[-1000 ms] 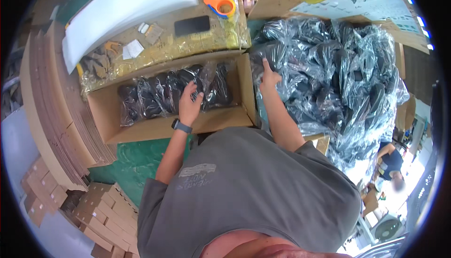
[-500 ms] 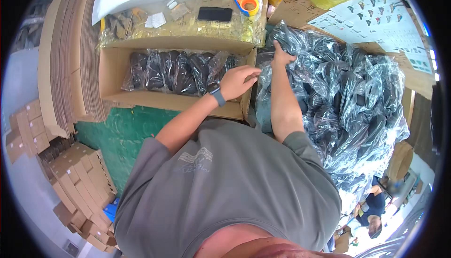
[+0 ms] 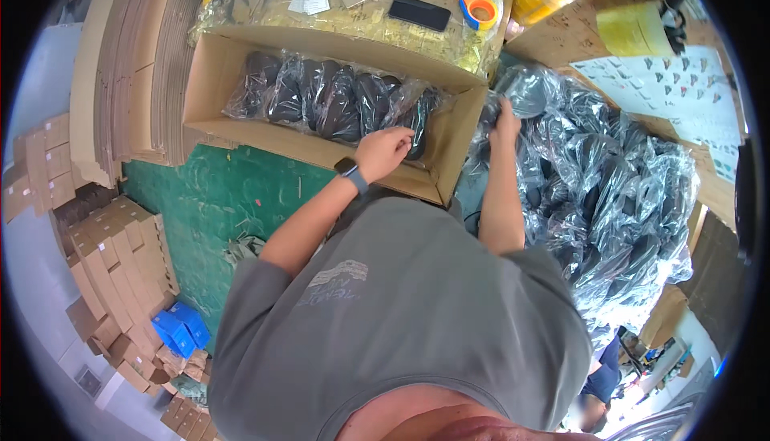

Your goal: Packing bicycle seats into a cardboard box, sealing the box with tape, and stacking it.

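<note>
Open carton point(image 3: 305, 146) before person point(image 3: 417, 304); wrapped items point(image 3: 338, 110) in row inside. Counter point(image 3: 353, 28) beyond, phone point(image 3: 419, 12) on it, left of tape dispenser point(image 3: 472, 3). Cardboard stack point(image 3: 136, 72) left of carton, wrapped heap point(image 3: 601, 180) right.

Head view: left of two side-by-side fisheyes on the wearer's head, looking steeply down, upright. Grey shirt point(image 3: 417, 304) near the lens, filling six o'clock. Mid-range: left hand point(image 3: 383, 152) at twelve, right hand point(image 3: 505, 122) at two. Surface point(image 3: 369, 16) beyond, twelve; box stack point(image 3: 120, 256) farther off, nine. Edges bow toward dark round rim.
</note>
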Demonstrator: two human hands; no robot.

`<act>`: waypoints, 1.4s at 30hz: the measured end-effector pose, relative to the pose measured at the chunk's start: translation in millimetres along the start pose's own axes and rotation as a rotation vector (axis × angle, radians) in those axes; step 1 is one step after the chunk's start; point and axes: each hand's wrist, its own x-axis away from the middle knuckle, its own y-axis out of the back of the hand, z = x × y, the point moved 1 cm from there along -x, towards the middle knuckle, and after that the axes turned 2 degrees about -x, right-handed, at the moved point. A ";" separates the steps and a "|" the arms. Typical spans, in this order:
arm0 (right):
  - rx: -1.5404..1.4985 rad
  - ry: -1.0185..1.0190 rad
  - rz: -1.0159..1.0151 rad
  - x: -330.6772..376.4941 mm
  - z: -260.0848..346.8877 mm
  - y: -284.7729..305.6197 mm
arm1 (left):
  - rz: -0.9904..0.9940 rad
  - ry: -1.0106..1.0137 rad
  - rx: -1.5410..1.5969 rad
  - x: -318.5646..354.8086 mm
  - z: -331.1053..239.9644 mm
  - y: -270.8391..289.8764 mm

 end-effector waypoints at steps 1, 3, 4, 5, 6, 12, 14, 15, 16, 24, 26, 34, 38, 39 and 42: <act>-0.285 -0.146 0.173 36.6 14.1 3.4 | 0.016 -0.108 -0.153 -12.6 22.6 -7.3; -0.282 -0.259 0.158 135.6 75.0 15.9 | 0.172 -0.289 -0.443 -47.4 57.4 -34.9; -0.289 -0.257 0.111 170.1 89.9 28.8 | 0.273 -0.407 -0.531 -68.6 71.9 -54.9; -0.277 -0.198 0.142 195.3 95.3 47.7 | 0.364 -0.529 -0.623 -92.9 87.0 -75.2; -0.309 -0.225 0.379 227.4 109.1 43.8 | 0.248 -0.646 -0.632 -109.1 108.8 -100.4; 0.336 -0.480 0.343 260.0 79.3 120.9 | 0.646 -0.480 -0.740 -134.0 187.1 -134.2; 0.441 -0.283 0.472 330.3 103.4 -66.2 | 0.533 -0.492 -0.701 -115.6 227.6 -122.7; 0.580 -0.236 0.532 316.4 80.0 -86.6 | 0.467 -0.505 -0.666 -108.9 240.5 -123.4; 0.839 -0.007 0.565 287.4 37.2 -85.0 | 0.402 -0.504 -0.636 -99.0 254.1 -120.5; 1.646 0.310 0.176 136.8 -156.7 -98.8 | 0.155 -0.291 -0.441 -65.5 225.3 -13.7; 1.543 0.344 0.072 137.6 -178.1 -98.0 | -0.036 -0.004 -0.502 -56.6 249.0 9.9; 1.622 0.306 0.031 225.3 -97.5 -128.9 | -0.052 0.041 -0.467 -75.3 277.6 7.9; 1.783 0.241 -0.025 192.8 -133.2 -124.8 | -0.016 0.172 -0.449 -73.6 271.6 -17.1; 1.769 0.176 -0.029 181.1 -144.0 -125.4 | -0.044 0.182 -0.446 -71.3 275.5 -20.0; 1.570 0.292 0.030 161.1 -180.1 -101.1 | -0.043 0.246 -0.475 -72.0 285.4 -19.9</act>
